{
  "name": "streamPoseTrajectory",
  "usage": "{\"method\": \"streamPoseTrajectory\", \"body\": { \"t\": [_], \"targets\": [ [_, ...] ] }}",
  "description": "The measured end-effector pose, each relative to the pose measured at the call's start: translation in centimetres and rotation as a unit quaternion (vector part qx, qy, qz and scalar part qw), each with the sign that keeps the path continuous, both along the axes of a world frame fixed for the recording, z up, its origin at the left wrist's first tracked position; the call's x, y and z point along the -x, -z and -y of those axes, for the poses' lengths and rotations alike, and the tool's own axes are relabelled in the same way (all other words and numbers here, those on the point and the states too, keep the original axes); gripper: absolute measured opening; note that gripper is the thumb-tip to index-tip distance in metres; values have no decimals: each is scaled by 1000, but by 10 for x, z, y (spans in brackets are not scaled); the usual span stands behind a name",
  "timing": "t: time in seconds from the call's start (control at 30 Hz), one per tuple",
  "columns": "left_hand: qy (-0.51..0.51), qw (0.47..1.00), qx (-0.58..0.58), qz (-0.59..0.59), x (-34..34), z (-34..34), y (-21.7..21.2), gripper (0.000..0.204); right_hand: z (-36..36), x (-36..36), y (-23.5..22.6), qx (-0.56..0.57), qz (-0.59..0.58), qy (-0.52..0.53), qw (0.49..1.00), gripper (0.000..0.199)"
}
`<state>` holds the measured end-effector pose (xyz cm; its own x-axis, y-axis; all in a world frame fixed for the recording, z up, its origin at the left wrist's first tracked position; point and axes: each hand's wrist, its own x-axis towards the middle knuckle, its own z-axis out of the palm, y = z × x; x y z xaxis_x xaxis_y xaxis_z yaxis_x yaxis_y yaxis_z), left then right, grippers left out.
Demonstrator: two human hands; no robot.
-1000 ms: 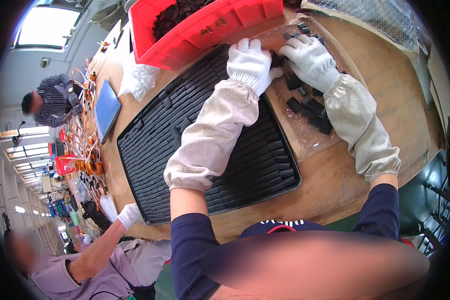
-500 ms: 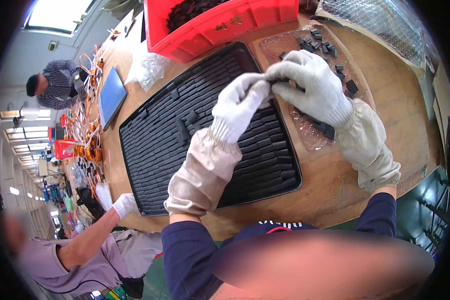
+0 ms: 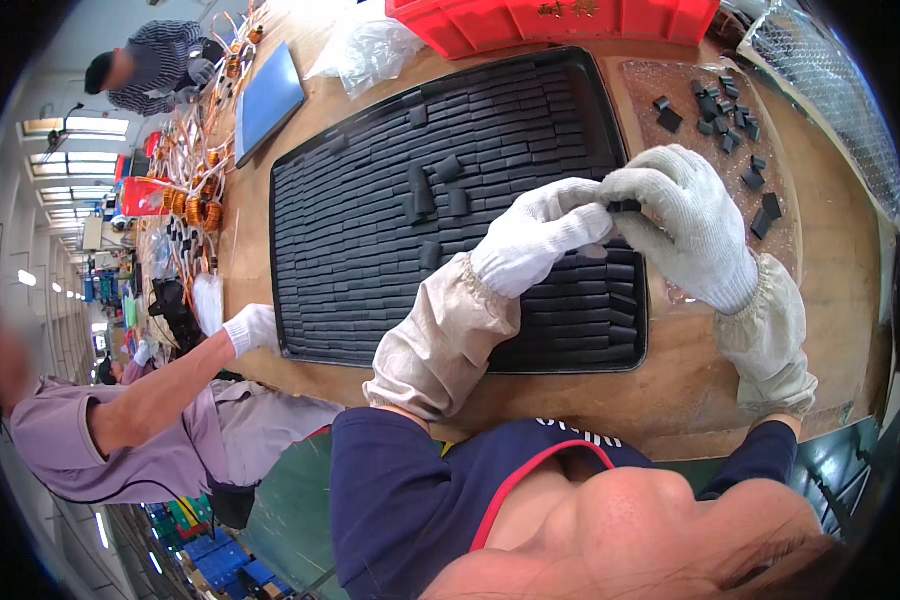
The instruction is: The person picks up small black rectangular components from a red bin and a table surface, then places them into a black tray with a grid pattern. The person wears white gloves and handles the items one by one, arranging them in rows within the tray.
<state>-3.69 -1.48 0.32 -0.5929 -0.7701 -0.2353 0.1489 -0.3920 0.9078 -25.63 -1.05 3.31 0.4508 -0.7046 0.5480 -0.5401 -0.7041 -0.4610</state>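
Small black piece (image 3: 625, 206): mostly hidden
Right white-gloved hand (image 3: 685, 225): curled, pinching it
Left white-gloved hand (image 3: 540, 238): fingertips together, hold unclear
Brown wooden tabletop (image 3: 685, 400): extends past black rectangular tray (image 3: 602, 120), near side

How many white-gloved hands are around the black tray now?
3: the left hand over the right side of the tray; the right hand, pinching a black piece, beside it; a co-worker's hand at the lower-left corner. The co-worker's other hand may be hidden.

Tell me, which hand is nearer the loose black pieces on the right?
The right hand. It shows just below and left of those loose black pieces; the left hand is farther left, over the black tray.
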Motion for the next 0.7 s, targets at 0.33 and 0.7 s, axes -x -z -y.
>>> {"method": "streamPoseTrajectory", "body": {
  "t": [0.33,0.7],
  "targets": [
    [-70,988,55,130,-4,-2,4,31,-6,1,1,54,16,22,998,38],
    [-159,986,46,-32,-9,-4,6,37,-64,-20,9,-31,-45,62,997,17]
  ]
}}
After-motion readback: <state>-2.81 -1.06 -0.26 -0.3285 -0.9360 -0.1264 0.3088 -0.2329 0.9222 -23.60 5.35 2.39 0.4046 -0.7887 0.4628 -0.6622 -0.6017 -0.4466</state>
